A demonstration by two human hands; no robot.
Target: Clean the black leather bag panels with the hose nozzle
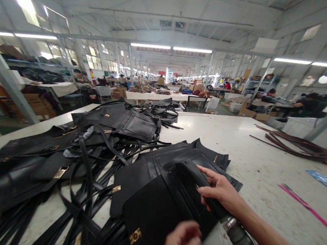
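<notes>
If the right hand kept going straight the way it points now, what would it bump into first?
Probably the black leather pieces just ahead, met by the black hose-fed tool in the right hand. Any gap between them is unclear.

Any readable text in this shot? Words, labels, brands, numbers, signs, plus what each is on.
None legible.
Red sign-like patch at the far end of the hall: too small to read.
Gold-coloured clasp on the nearest black bag: too small and blurred to tell if it is marked.
Black tool in the right hand: no lettering visible.
Blue patterned item at right: nothing readable.
</notes>
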